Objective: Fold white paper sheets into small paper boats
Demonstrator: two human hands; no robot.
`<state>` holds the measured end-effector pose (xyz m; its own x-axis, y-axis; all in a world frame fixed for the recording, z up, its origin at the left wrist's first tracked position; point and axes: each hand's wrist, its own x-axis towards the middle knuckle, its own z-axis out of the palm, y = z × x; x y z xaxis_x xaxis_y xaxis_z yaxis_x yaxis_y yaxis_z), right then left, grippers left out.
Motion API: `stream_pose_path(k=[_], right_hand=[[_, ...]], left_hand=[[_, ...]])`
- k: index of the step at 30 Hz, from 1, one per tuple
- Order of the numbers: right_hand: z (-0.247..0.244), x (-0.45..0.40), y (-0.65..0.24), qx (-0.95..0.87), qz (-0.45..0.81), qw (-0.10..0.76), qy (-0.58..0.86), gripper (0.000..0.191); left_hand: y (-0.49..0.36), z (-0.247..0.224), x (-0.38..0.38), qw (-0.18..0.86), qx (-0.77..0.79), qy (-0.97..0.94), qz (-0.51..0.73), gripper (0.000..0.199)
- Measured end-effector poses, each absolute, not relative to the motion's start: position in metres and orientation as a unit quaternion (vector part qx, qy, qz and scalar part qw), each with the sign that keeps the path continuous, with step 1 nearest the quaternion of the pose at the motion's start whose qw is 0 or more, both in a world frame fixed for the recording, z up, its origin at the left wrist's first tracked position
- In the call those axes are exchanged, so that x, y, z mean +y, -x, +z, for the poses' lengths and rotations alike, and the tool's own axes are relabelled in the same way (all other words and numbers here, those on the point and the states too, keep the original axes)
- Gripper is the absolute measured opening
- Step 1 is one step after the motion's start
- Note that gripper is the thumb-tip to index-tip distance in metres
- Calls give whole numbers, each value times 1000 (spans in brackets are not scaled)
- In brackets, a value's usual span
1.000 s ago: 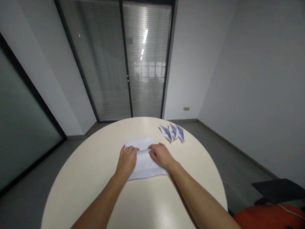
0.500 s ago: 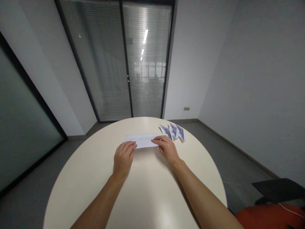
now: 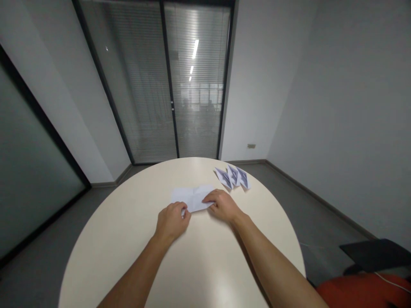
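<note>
A white sheet of paper [image 3: 193, 197], folded into a long strip with a crease near its middle, lies between my hands over the table. My left hand [image 3: 173, 219] pinches its near left corner, thumb and fingers closed. At the near right part, my right hand [image 3: 223, 205] grips the sheet, with the fingers on top and the thumb partly hidden below. Just beyond my right hand, several folded paper pieces [image 3: 233, 176] stand in an overlapping row near the table's far right edge; they look like folded boats.
The round cream table [image 3: 122, 239] fills the lower middle. A red seat [image 3: 362, 291] and a black panel-like part [image 3: 375, 254] stand at the lower right. Beyond the table are a glass partition with blinds [image 3: 144, 94] and a wall socket [image 3: 251, 146].
Both hands have come nearer to me with the paper, and the left has shifted slightly right. A crease across the sheet's middle now shows. The folded pieces have stayed put.
</note>
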<state>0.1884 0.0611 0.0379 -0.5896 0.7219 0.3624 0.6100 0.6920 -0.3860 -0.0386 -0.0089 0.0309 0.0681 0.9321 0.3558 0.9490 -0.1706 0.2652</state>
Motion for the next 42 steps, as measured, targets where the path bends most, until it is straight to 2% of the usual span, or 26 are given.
stream_pose_path(k=[5,10,15,18,21,24,30,34,37,42], right_hand=[[50,48,-191,-884,165,224,376,33],[54,43,-185,-871,168,225,402,43],[39,44,-160,-868,147,286,377,47],[23,44,-149,-894,152,244,344,54],[11,44,-147,-896,162,162,381,59],[9,46,-151,-885,158,119,422,60],[14,48,-157,-862,109,131,477,61],[16,47,-157,-893,107,162,406,58],[16,44,-156,-901,144,136,386,61],[14,44,-156,-876,150,109,446,66]], left_hand=[[37,33,-10,2,-655,724,-217,31],[43,21,-6,19,-589,784,-195,27],[40,8,-8,-18,-570,807,-155,61],[36,6,-10,-56,-581,804,-117,70],[34,4,-9,-58,-593,797,-95,69],[33,2,-7,-43,-600,795,-83,65],[32,1,-6,-28,-617,782,-81,62],[34,4,-6,-29,-618,781,-80,63],[34,6,-5,-24,-616,783,-80,63],[32,7,-5,-11,-633,771,-71,58]])
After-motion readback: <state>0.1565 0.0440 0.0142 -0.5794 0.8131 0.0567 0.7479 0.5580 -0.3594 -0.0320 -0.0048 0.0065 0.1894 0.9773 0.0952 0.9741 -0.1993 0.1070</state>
